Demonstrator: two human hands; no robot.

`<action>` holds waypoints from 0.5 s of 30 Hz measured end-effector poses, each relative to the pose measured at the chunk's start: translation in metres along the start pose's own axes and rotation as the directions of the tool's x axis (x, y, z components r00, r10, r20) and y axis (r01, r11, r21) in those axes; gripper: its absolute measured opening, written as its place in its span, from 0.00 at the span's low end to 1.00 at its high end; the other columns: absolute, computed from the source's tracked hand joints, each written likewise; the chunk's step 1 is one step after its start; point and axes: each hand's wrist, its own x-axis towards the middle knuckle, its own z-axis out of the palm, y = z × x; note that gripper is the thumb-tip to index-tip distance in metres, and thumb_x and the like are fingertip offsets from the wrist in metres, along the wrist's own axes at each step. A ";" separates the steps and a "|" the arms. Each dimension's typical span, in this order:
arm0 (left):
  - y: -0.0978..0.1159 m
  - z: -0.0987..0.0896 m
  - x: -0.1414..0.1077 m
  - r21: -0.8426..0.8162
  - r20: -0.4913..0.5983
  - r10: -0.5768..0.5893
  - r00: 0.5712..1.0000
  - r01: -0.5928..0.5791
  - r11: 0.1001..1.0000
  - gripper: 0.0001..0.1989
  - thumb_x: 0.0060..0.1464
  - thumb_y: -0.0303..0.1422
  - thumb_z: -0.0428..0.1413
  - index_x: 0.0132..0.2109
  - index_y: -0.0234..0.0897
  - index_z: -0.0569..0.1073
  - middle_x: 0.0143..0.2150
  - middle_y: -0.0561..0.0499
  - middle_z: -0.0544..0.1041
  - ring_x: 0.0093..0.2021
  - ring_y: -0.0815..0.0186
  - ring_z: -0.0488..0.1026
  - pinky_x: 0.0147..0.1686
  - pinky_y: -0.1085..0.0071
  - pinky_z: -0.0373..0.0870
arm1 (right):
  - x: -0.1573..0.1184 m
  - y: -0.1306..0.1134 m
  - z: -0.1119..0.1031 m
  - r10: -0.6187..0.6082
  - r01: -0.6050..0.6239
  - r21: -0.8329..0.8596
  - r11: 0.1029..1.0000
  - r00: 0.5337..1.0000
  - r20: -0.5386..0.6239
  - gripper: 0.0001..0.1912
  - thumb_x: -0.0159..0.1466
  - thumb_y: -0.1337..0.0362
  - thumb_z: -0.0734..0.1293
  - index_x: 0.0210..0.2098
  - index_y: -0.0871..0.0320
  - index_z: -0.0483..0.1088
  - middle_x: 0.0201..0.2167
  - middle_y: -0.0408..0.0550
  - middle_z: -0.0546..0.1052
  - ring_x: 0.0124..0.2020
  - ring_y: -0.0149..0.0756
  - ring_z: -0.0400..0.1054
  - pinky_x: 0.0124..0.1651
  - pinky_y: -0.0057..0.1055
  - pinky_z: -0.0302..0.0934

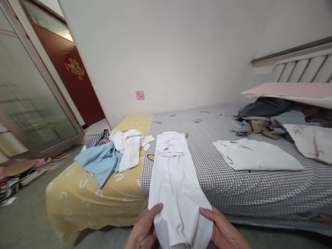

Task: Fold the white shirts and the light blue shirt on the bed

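Left grip [145, 225] and right grip [223, 225] pinch the sides of the white cloth [176, 183], which runs ahead onto the bed [203, 150]. Uneven pulling could skew its creases; a slack hold could drop the near end; beyond, its rumpled layer [169, 147] might slip.

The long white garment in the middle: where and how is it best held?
Take the white garment from the near side, by both side edges of its near end: left hand on one, right hand on the other, thumbs on top. Its soft length reaches from the checked bedsheet toward the camera, so gripping both edges should probably keep it straight.
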 end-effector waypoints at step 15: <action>-0.043 -0.076 -0.024 0.488 0.013 -0.053 0.999 0.040 0.872 0.23 0.38 0.43 0.71 0.41 0.38 0.78 0.24 0.52 0.80 0.25 0.62 0.76 0.29 0.68 0.76 | -0.030 0.027 -0.070 -0.056 -0.077 -0.503 0.861 0.968 -0.243 0.57 0.45 0.57 0.75 0.70 0.53 0.47 0.24 0.37 0.76 0.16 0.33 0.66 0.20 0.27 0.57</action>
